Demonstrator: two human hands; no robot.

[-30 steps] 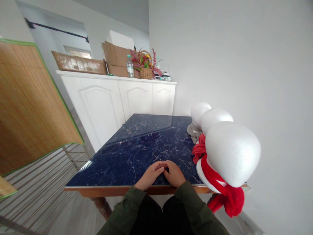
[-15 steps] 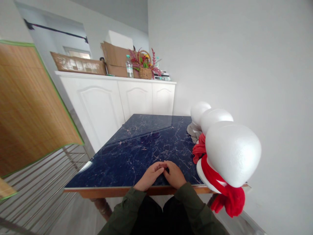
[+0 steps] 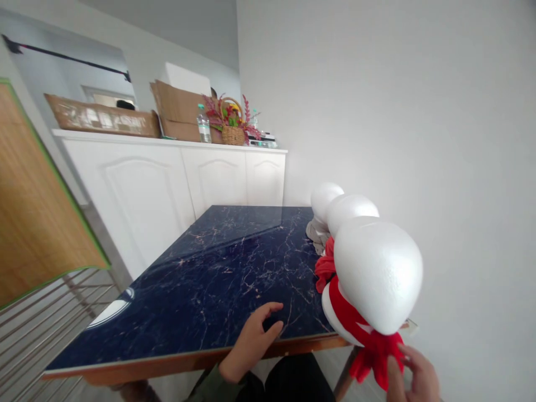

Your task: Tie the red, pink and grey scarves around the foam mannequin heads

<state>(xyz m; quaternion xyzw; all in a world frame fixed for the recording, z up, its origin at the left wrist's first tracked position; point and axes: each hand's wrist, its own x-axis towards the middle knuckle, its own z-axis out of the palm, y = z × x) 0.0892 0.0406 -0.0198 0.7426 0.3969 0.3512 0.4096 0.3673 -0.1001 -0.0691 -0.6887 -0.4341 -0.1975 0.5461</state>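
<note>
At the table's front edge, my left hand (image 3: 253,338) is open, thumb and fingers apart, with nothing in it. My right hand (image 3: 414,377) is low at the right, thumb and fingers closed around the hanging end of a red scarf (image 3: 349,312). That scarf is tied round the neck of the nearest white foam mannequin head (image 3: 379,268). Behind it stand a second white head (image 3: 352,211), with a red cloth (image 3: 325,268) at its base, and a third head (image 3: 325,198) with a grey cloth (image 3: 317,234).
The table (image 3: 226,273) has a dark blue marbled top and a wooden edge. Beyond it, a white cabinet (image 3: 146,190) carries cardboard boxes (image 3: 184,120), a water bottle (image 3: 204,125) and a flower basket (image 3: 233,135). At left, a bamboo mat (image 3: 37,206) hangs above a metal rack (image 3: 62,304).
My hands, together at the table edge before, have parted. The right one has moved right and down onto the red scarf; the left has opened. The view has shifted right.
</note>
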